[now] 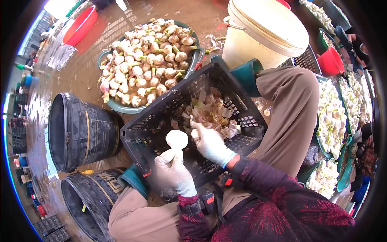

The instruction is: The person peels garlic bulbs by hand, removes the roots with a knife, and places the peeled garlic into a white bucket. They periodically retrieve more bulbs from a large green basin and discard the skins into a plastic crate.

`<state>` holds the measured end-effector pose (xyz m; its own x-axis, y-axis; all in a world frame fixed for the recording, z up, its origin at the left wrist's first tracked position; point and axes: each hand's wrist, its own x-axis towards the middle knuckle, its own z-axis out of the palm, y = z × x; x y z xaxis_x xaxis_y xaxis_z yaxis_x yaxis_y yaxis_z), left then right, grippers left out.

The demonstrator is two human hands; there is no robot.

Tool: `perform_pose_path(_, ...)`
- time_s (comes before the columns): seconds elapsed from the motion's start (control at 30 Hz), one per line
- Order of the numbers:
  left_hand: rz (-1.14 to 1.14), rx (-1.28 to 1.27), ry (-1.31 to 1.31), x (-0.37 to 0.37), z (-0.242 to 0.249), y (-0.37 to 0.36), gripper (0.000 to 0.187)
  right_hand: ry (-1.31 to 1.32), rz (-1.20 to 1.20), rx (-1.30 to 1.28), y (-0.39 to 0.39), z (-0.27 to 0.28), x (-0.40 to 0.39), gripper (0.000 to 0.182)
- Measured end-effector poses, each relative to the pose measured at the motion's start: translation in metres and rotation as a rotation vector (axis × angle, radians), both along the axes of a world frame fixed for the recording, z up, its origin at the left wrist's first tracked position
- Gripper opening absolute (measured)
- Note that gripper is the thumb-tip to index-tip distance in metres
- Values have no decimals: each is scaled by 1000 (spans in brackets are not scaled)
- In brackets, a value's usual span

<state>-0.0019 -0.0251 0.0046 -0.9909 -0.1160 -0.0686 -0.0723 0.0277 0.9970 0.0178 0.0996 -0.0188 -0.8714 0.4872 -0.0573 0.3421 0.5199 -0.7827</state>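
Note:
My left hand [173, 170], in a pale glove, pinches a smooth white garlic bulb [177, 139] from below, above the near side of a black plastic crate [139, 131]. Just right of the bulb is my right hand [209, 145], gloved too, with its fingers curled together. What they hold, if anything, I cannot make out. Loose garlic skins [209, 111] lie in the crate beyond the right hand. The crate sits tilted between my legs.
A green basin [125, 108] heaped with unpeeled garlic bulbs [141, 60] stands beyond the crate. Black buckets [90, 129] lie at left. A lidded cream bucket [246, 46] stands ahead on the right. Peeled garlic [330, 117] fills tubs at far right. Red basin [82, 26] at upper left.

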Motion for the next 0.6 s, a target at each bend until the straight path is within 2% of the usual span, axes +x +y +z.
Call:
perform_pose_path(0.07, 11, 5, 29, -1, -2, -1, 19, 219, -44, -71, 4, -14, -4, 22)
perform_pose_path(0.13, 28, 15, 48, 0, -4, -1, 18, 166, 29, -41, 4, 25, -3, 24)
perform_pose_path(0.17, -25, -78, 123, -1, -4, -2, 17, 111, 92, -22, 2, 39, -3, 27)
perform_pose_path(0.2, -82, -175, 198, -1, -3, -3, 16, 43, 67, 70, -4, 38, -6, 31)
perform_pose_path(0.23, -81, -178, 192, -1, -1, -1, 16, 38, 68, 66, -4, 39, -7, 31)
perform_pose_path(0.3, -51, -290, 367, 0, 2, 1, 13, 17, 65, 113, 0, 40, -13, 28)
perform_pose_path(0.37, -41, -243, 310, 0, 6, -2, 12, -47, -36, -52, 14, 16, -22, 29)
perform_pose_path(0.43, 79, 116, -89, -1, 21, 1, 13, -167, -61, 100, 29, -7, -22, 30)
perform_pose_path(0.5, 80, 135, -66, -4, 16, 0, 13, -219, -26, 43, 33, -6, -13, 30)
perform_pose_path(0.57, 115, 92, -103, -3, 17, 6, 14, 1, 20, -204, 22, 17, -5, 32)
perform_pose_path(0.6, 114, 93, -107, 1, 15, 9, 14, 59, 85, -146, 17, 34, -2, 34)
